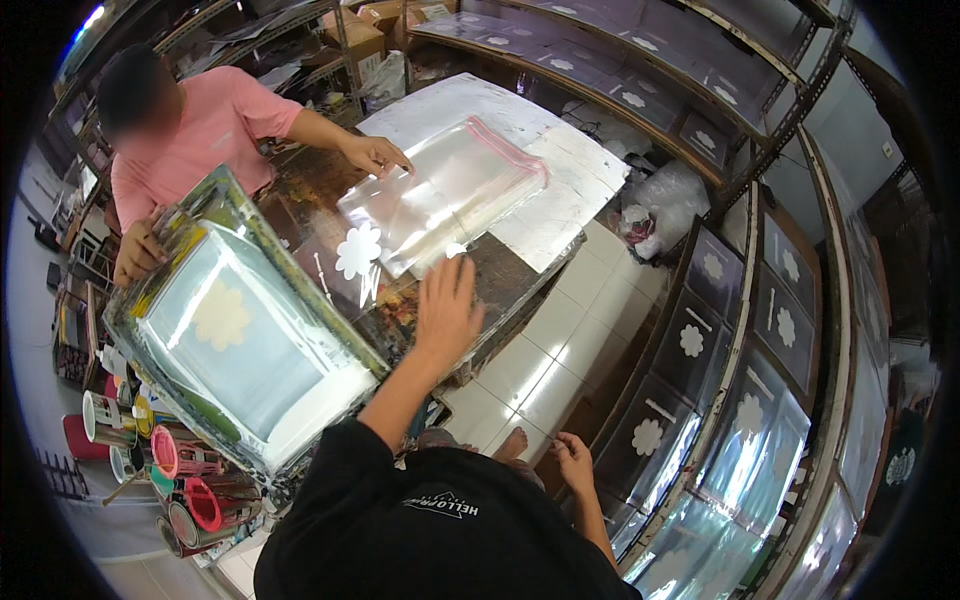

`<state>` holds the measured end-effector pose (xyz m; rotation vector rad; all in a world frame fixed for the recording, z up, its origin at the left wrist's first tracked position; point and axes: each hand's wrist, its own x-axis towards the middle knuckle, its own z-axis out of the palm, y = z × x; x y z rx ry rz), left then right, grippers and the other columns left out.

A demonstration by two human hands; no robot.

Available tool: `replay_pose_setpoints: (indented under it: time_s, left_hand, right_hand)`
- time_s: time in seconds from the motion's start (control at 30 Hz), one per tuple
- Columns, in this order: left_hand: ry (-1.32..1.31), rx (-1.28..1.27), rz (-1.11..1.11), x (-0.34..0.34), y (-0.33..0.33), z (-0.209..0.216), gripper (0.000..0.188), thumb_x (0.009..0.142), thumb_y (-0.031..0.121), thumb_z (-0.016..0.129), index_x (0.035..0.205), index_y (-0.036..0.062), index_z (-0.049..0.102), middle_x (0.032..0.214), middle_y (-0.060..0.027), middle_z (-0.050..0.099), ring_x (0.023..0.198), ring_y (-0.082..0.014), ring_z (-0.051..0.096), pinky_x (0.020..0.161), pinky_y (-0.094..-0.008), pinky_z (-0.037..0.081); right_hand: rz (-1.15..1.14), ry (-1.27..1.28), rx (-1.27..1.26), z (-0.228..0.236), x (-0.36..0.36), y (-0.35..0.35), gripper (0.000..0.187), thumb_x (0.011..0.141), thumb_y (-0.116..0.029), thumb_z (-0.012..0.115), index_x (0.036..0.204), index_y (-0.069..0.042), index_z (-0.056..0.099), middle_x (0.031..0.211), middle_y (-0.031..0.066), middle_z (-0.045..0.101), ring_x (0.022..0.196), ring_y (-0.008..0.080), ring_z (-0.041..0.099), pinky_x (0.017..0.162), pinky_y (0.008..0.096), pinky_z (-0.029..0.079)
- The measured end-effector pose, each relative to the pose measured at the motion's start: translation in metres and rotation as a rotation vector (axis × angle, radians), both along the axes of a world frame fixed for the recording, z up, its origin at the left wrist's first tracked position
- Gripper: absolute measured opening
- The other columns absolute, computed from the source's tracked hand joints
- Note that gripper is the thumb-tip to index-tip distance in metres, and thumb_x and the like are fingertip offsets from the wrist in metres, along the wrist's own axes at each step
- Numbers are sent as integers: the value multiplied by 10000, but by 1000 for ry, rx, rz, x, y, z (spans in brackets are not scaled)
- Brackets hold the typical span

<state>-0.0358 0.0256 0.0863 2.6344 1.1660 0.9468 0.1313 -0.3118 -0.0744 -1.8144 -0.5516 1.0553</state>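
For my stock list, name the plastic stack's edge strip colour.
The edge strip is pink; see head view.

Glare on film (445, 190) (floor tiles (518, 372) too), bowed edges, dark corners

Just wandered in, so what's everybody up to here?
The person's open left hand is out over the table, beside a stack of clear plastic; contact is unclear. The right hand hangs low near flower-marked sheets. Opposite, a co-worker in pink holds a tilted framed screen with one hand, the other at the plastic.
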Motion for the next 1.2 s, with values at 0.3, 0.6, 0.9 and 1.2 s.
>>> replay_pose_setpoints:
  time_s: [0.3, 0.6, 0.9, 1.2]
  left_hand:
    - [602, 177, 171, 49, 122, -68, 557, 886, 168, 607, 1400, -9, 486, 1462, -188, 486, 1344, -329, 457, 1150, -574, 280]
    - [248, 228, -322, 87, 3, -3, 499, 854, 142, 645, 1321, -15, 563, 1364, -164, 569, 1258, -330, 524, 1137, -610, 284]
    - [295, 216, -869, 73, -173, 26, 487, 868, 175, 638, 1320, 1, 587, 1369, -170, 577, 1295, -340, 505, 1156, -631, 236]
    - [293, 33, -1561, 26, -268, 18, 653, 874, 353, 690, 1409, 28, 506, 1515, -252, 410, 1423, -446, 350, 1157, -674, 176]
  right_hand:
    - [-12, -47, -24, -16, 44, -13, 275, 987, -145, 597, 1210, 14, 620, 980, 76, 694, 877, 151, 669, 796, 290, 529]
    - [-163, 504, 438, 91, 51, 46, 516, 1011, -291, 602, 1439, -65, 421, 1354, 145, 532, 1191, 304, 598, 971, 427, 511]
    - [-99, 369, 436, 185, 54, 60, 382, 1038, -221, 533, 1365, -24, 552, 1308, 114, 608, 1149, 195, 616, 969, 373, 501]
    - [-632, -71, 383, 180, -29, -122, 307, 940, 9, 463, 1199, 27, 625, 1194, 128, 657, 1065, 227, 701, 889, 326, 564]
